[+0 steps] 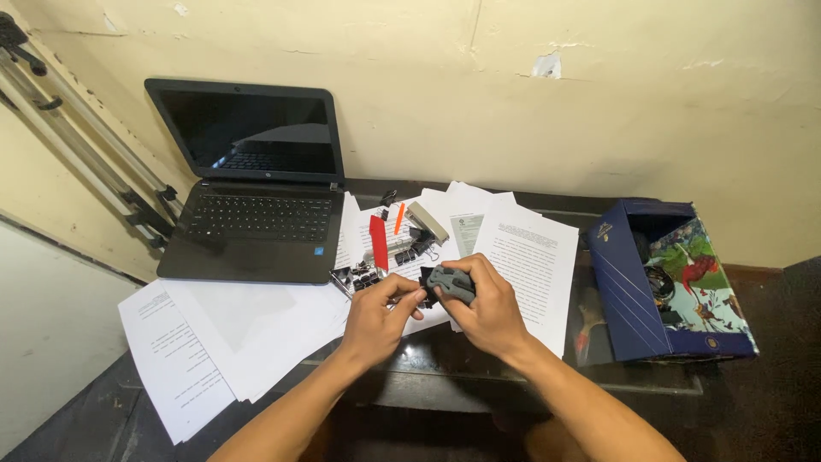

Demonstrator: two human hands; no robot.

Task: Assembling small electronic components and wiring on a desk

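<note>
My right hand (487, 308) grips a small grey and black stapler-like tool (451, 282) above the printed sheets. My left hand (380, 312) reaches in from the left, its fingertips pinching at the black end of the same tool. Both hands hover over the white papers (530, 257) spread on the dark glass table (445, 376). Just beyond the hands lie several black binder clips (363, 275), a red flat tool (378, 242), an orange pen-like piece (398, 216) and a beige stapler (427, 222).
An open black laptop (256, 188) with a dark screen stands at the left. More white sheets (197, 334) overhang the table's front left. A blue box (663, 282) with a colourful lid stands open at the right. Tripod legs (77, 137) lean against the wall at far left.
</note>
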